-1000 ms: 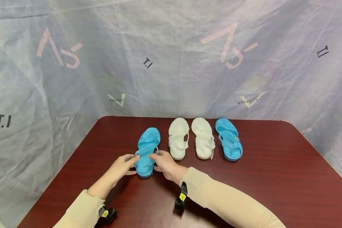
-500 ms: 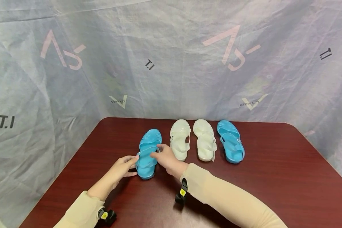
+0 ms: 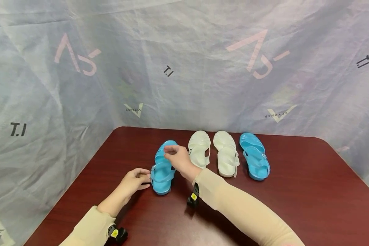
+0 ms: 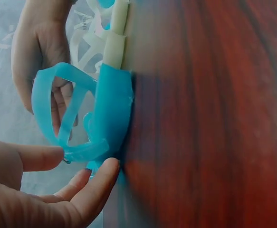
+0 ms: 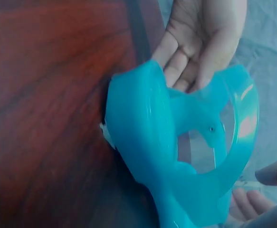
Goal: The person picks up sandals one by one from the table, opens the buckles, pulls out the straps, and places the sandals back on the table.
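Around blue sandal [image 3: 162,169], hands [image 3: 133,181] [image 3: 182,160] loose, empty, white sandals [image 3: 200,139] [image 3: 226,160] alongside, second blue one [image 3: 255,158] beyond

Reddish, perhaps wooden table [image 3: 301,191] under four sandals [image 3: 162,171].

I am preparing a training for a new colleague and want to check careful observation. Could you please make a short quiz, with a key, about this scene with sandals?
All sides are as seen in the head view.

1. What colour is the rightmost sandal?

2. True or false: a blue sandal lies between the two white sandals.

3. Which hand hides part of the toe of the leftmost sandal?
A) left
B) right
C) neither

Key:
1. Blue.
2. False; they lie side by side.
3. B; the right hand. The left hand is at that sandal's left side.
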`<act>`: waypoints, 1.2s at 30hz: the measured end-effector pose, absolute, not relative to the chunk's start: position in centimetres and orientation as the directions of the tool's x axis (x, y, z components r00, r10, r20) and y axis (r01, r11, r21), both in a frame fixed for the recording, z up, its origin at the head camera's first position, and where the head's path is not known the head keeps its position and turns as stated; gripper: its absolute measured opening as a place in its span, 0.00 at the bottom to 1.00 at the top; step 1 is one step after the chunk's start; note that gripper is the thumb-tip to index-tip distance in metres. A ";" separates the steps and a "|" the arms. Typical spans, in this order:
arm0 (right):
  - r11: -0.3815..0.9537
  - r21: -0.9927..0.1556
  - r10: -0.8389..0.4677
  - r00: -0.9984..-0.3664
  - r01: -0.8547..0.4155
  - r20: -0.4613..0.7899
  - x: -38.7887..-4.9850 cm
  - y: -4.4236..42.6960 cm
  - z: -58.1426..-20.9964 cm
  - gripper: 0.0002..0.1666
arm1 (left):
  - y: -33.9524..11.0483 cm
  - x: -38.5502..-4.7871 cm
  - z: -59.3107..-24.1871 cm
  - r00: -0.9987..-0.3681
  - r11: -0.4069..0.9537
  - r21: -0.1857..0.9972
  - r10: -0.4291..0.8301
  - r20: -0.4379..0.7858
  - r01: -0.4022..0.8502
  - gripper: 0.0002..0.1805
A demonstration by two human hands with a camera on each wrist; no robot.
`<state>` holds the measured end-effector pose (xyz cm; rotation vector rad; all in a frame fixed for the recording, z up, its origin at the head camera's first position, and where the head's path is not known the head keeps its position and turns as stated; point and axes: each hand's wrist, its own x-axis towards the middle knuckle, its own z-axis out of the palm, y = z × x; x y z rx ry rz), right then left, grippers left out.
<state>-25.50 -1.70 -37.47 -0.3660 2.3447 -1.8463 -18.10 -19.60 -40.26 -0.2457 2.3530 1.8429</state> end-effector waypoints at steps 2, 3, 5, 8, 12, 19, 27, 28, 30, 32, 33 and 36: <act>0.232 -0.966 -0.289 -0.956 -0.114 0.043 -25.9 -1.8 -37.5 0.17 | -19.6 -18.1 -40.4 -0.979 0.244 0.948 -0.046 -0.200 -0.205 0.15; 0.242 -0.962 -0.302 -0.952 -0.127 0.049 -26.1 -1.8 -37.5 0.16 | -19.6 -18.1 -40.5 -0.980 0.251 0.948 -0.046 -0.193 -0.198 0.14; 0.256 -0.955 -0.339 -0.939 -0.151 0.058 -26.5 -2.0 -37.5 0.14 | -19.6 -18.2 -40.5 -0.983 0.265 0.947 -0.045 -0.176 -0.182 0.14; 0.277 -0.939 -0.415 -0.907 -0.204 0.074 -26.9 -2.2 -37.6 0.12 | -19.5 -18.3 -40.4 -0.987 0.286 0.945 -0.035 -0.159 -0.162 0.13; 0.313 -0.907 -0.502 -0.860 -0.282 0.094 -27.0 -2.3 -38.0 0.11 | -19.4 -18.4 -40.2 -0.987 0.296 0.941 -0.038 -0.157 -0.161 0.11; 0.388 -0.880 -0.531 -0.847 -0.273 0.029 -26.6 -2.3 -38.7 0.11 | -19.5 -18.3 -40.2 -0.981 0.283 0.940 -0.043 -0.187 -0.192 0.11; 0.363 -0.907 -0.576 -0.816 -0.214 -0.038 -26.7 -1.9 -38.8 0.10 | -19.7 -18.6 -40.1 -0.985 0.272 0.946 -0.037 -0.171 -0.175 0.11; 0.357 -0.910 -0.587 -0.808 -0.211 -0.044 -26.7 -1.8 -38.8 0.10 | -19.7 -18.7 -40.2 -0.985 0.273 0.946 -0.037 -0.170 -0.174 0.11; 0.346 -0.914 -0.607 -0.793 -0.212 -0.046 -26.8 -1.6 -38.8 0.09 | -19.7 -18.7 -40.2 -0.984 0.274 0.946 -0.039 -0.171 -0.175 0.11; 0.336 -0.917 -0.622 -0.782 -0.216 -0.044 -26.9 -1.6 -39.0 0.09 | -19.6 -18.7 -40.2 -0.984 0.276 0.944 -0.042 -0.174 -0.179 0.11; 0.332 -0.918 -0.626 -0.778 -0.217 -0.043 -26.9 -1.6 -39.0 0.09 | -19.6 -18.6 -40.2 -0.984 0.277 0.944 -0.044 -0.174 -0.180 0.11; 0.330 -0.920 -0.628 -0.776 -0.212 -0.047 -26.9 -1.6 -39.2 0.09 | -19.6 -18.6 -40.2 -0.983 0.275 0.944 -0.056 -0.174 -0.183 0.11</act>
